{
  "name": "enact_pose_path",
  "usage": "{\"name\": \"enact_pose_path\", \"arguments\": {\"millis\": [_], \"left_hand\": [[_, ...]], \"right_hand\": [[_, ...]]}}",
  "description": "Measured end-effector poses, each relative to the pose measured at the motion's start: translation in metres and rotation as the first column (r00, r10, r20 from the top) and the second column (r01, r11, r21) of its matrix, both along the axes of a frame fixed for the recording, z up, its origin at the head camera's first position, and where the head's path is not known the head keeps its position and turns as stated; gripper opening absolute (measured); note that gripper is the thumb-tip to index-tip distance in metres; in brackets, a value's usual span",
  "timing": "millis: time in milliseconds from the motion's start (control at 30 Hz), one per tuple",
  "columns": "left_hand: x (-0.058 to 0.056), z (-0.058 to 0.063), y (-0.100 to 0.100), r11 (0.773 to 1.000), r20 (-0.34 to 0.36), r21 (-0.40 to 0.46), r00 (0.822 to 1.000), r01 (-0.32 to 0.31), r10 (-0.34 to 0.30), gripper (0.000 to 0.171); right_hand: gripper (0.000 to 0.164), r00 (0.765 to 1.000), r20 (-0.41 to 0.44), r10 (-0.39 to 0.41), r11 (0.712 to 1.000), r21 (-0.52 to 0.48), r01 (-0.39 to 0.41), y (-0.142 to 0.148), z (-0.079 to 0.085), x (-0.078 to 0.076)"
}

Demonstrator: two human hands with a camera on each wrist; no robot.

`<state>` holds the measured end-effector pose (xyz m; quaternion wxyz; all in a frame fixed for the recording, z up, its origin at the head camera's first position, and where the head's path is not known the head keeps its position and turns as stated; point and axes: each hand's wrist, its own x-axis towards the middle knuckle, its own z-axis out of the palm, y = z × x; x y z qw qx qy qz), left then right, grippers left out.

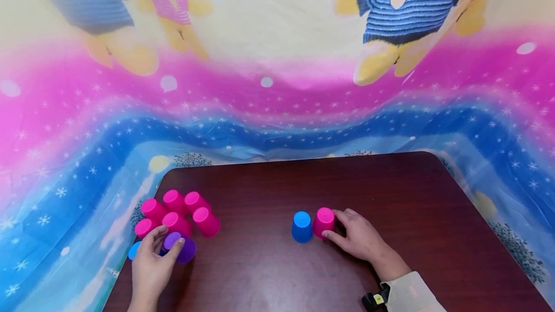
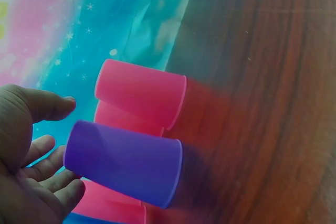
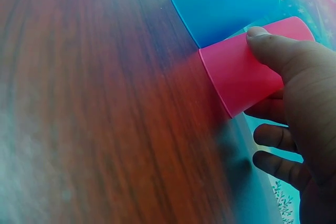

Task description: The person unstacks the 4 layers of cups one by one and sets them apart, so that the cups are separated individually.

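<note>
On the right, an upside-down pink cup (image 1: 323, 223) stands beside an upside-down blue cup (image 1: 301, 227). My right hand (image 1: 361, 236) holds the pink cup from its right side, thumb on the near wall and fingers behind. In the right wrist view the thumb lies across the pink cup (image 3: 236, 74), whose rim meets that of the blue cup (image 3: 228, 9). At the left, my left hand (image 1: 152, 265) is around the top of an upside-down purple cup (image 1: 187, 251). The left wrist view shows its thumb apart from the purple cup (image 2: 126, 161), fingers spread by the cup's base.
Several upside-down pink cups (image 1: 206, 222) cluster beyond the left hand, near the left edge of the dark wooden table (image 1: 256, 264). Another blue cup (image 1: 133, 251) shows left of that hand. A printed cloth (image 1: 277, 95) hangs behind the table.
</note>
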<state>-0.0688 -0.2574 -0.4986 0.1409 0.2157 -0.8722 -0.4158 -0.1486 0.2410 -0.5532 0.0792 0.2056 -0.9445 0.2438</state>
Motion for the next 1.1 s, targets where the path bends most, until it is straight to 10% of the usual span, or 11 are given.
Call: {"name": "enact_pose_path", "arguments": {"millis": [733,1100], "left_hand": [[-0.018,0.018,0.051,0.982,-0.172,0.023,0.969,0.186,-0.179,0.062],[-0.039,0.007,0.101,0.906,-0.267,0.115,0.891,0.407,-0.367,0.054]], "right_hand": [[0.069,1.0,0.009,0.004,1.0,0.005,-0.004,0.002,0.001,0.002],[0.064,1.0,-0.029,0.013,1.0,0.016,-0.012,0.001,0.0,0.001]]}}
